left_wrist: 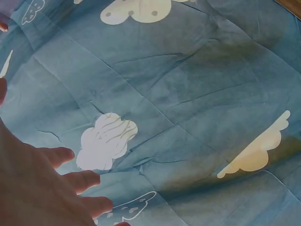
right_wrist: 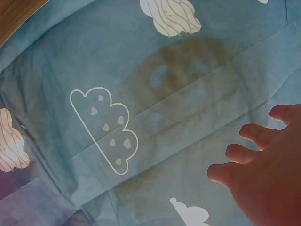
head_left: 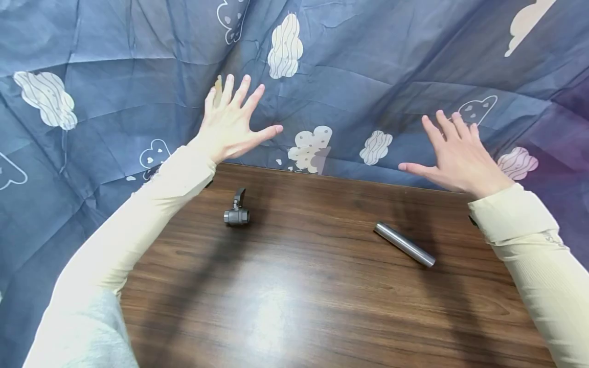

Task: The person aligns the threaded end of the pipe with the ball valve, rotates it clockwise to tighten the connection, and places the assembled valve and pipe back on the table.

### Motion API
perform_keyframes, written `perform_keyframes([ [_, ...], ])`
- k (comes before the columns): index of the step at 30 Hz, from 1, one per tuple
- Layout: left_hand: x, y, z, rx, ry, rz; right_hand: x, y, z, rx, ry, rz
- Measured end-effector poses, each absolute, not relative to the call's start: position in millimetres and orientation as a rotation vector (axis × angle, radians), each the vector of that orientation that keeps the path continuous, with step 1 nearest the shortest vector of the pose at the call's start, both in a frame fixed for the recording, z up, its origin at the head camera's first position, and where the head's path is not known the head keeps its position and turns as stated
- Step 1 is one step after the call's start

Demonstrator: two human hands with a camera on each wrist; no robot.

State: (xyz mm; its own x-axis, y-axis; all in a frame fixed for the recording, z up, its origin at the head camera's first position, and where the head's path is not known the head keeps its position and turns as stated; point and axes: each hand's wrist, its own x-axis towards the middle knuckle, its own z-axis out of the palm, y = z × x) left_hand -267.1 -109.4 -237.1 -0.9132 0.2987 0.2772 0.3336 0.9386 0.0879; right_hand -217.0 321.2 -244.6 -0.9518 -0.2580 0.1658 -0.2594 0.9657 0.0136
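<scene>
My left hand (head_left: 227,120) is raised over the table's far edge with its fingers spread and nothing held. Below it on the table stands a small dark metal ball valve (head_left: 236,216), its lever handle pointing up and away. My right hand (head_left: 460,158) is also raised, fingers and thumb apart, holding nothing. A shiny metal tube (head_left: 404,244) lies slantwise on the table below and left of that hand. Both wrist views show only a hand against cloth: the left hand (left_wrist: 51,183) at lower left, the right hand (right_wrist: 263,160) at lower right.
The brown wood-grain table (head_left: 313,286) carries arm shadows and a bright glare patch. Behind it and along the left side hangs a wrinkled blue cloth (head_left: 349,51) printed with pale clouds, meeting the table's back edge.
</scene>
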Motion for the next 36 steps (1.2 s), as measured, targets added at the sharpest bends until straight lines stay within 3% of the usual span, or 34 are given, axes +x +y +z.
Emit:
perform_keyframes([
  [23,-228.2,-134.9,-264.4,-0.601,-2.596,-0.346,-178.4,328.6,-260.1,0.44,-2.784,0.28],
  [36,-222.5,-169.6,-314.5,-0.569,-2.713,-0.53,-165.5,345.2,-294.2,0.383,-2.71,0.463],
])
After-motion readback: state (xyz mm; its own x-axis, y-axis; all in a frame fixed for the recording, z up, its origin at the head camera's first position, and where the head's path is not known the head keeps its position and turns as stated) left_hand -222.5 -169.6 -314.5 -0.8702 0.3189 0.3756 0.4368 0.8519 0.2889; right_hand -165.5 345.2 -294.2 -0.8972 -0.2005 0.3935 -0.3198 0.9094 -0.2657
